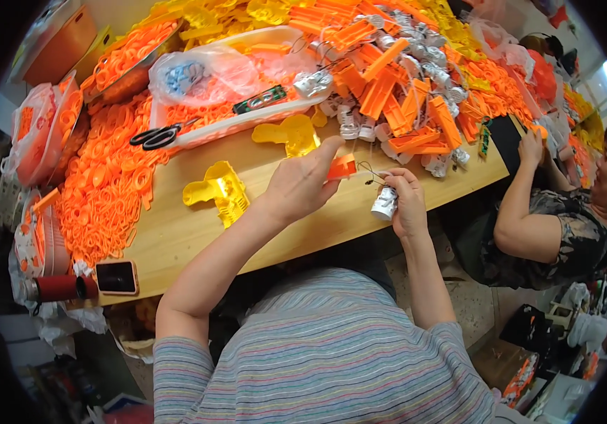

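Note:
My left hand (pixel 302 182) is closed on an orange plastic piece (pixel 342 167) over the wooden table (pixel 275 237). Close by on the right, my right hand (pixel 408 203) pinches a small silver-white cylinder (pixel 385 203) with thin wires. Some of the wire (pixel 368 172) spans the gap between the two hands. Left of my left hand lies a yellow molded half-shell (pixel 217 192), hollow side up. A second yellow half-shell (pixel 289 134) rests behind that hand. Beyond my hands is a heap of long orange pieces (pixel 381 92) wired to silver cylinders.
A white tray (pixel 247 113) holds orange parts, a plastic bag and a green circuit board (pixel 260 99). Scissors (pixel 158 136) lie at its left end. Orange rings (pixel 102 184) pile up at left, near a phone (pixel 117 277) and red flask (pixel 60 288). A co-worker (pixel 558 219) sits at right.

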A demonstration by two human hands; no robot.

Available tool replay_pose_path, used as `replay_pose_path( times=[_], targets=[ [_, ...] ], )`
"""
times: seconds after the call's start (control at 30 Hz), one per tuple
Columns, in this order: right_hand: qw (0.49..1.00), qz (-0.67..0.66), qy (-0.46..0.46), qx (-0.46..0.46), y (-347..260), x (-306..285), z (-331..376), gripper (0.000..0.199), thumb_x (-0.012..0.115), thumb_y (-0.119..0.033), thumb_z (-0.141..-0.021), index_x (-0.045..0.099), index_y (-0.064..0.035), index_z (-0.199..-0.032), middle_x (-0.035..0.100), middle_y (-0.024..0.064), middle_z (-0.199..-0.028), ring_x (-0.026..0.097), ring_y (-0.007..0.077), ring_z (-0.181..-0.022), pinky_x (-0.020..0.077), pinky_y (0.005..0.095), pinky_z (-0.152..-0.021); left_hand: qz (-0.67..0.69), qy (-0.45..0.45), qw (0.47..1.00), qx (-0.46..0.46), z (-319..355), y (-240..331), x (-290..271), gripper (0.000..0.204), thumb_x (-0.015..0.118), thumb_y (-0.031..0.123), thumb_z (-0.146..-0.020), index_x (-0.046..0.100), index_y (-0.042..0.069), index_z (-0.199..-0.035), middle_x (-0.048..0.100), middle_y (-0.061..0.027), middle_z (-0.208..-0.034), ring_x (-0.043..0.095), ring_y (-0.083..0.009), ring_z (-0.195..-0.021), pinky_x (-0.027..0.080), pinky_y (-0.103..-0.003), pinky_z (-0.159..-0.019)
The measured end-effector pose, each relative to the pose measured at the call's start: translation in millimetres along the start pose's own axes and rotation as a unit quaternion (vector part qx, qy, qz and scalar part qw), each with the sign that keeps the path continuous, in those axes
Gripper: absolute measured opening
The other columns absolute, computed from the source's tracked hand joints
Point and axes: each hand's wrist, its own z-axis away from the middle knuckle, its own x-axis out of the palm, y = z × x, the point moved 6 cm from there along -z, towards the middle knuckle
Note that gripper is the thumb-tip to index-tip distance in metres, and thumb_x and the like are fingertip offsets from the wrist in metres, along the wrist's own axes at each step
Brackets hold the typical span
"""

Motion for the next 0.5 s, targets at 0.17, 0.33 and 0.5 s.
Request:
replay_pose_path(
  times=[0.17, 0.33, 0.5],
  targets=[
    [0.998, 0.021, 0.016, -0.048, 5, 29, 1, 0.017, 0.064, -0.008, -0.092, 0.066, -0.0017, -0.107, 0.064, 0.0015, -0.079, 0.059, 0.0055, -0.061, 0.0478, 0.0203, -0.054, 0.066, -0.032, 0.997, -0.027, 52, -1, -6, 0.059, 0.071, 0.028, -0.083, 0.048, 0.009, -0.134, 0.067, -0.0191, -0.1, 0.065, -0.0377, -0.094, 0.053, -0.043, -0.079],
    [0.999, 0.001, -0.029, -0.037, 31, 60, -2, 0.02, 0.052, -0.026, -0.101, 0.055, -0.0073, -0.108, 0.061, 0.0059, -0.084, 0.061, 0.0129, -0.059, 0.0567, 0.0313, -0.057, 0.247, -0.074, 0.951, -0.171, 89, -1, -2, 0.047, 0.07, 0.029, -0.088, 0.058, 0.006, -0.128, 0.067, -0.0117, -0.101, 0.065, -0.0227, -0.089, 0.052, -0.034, -0.081],
    [0.993, -0.027, -0.051, 0.099, 46, 85, 8, 0.029, 0.038, -0.038, -0.105, 0.05, -0.0127, -0.096, 0.059, 0.0074, -0.083, 0.059, 0.0177, -0.056, 0.0572, 0.0385, -0.06, 0.467, -0.05, 0.82, -0.328, 124, -11, 5, 0.034, 0.065, 0.016, -0.093, 0.061, 0.004, -0.124, 0.065, -0.0025, -0.096, 0.059, -0.0072, -0.081, 0.051, -0.024, -0.073]
  ],
)
